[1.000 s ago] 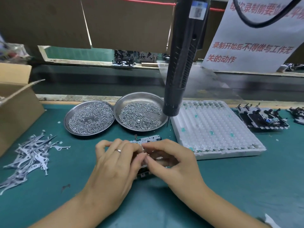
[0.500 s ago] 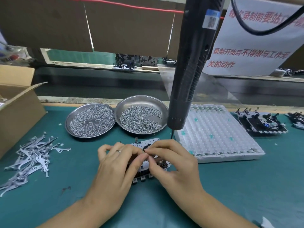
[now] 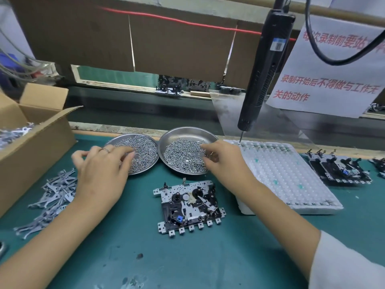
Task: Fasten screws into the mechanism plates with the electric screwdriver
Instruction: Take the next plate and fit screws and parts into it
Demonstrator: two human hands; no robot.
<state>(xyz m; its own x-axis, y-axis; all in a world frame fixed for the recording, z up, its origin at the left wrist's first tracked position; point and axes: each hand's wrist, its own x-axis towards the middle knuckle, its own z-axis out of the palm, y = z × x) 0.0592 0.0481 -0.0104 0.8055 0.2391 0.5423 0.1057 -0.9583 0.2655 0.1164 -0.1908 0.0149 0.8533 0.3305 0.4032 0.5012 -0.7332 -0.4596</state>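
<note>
- Mechanism plate lies flat on the green mat, near edge, neither hand on it.
- Left hand over the left screw dish, fingers curled into the screws; whether it has one, cannot tell.
- Right hand in the right screw dish, fingertips pinching at screws; grip unclear.
- Electric screwdriver hangs untouched above the white foam tray.
- Judgement: screw pickup stage; driving on this plate not yet started. More assemblies sit far right.

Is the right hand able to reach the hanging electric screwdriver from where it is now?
Probably yes: the right hand is over the right screw dish, and the electric screwdriver hangs just above it, with nothing between.
</note>
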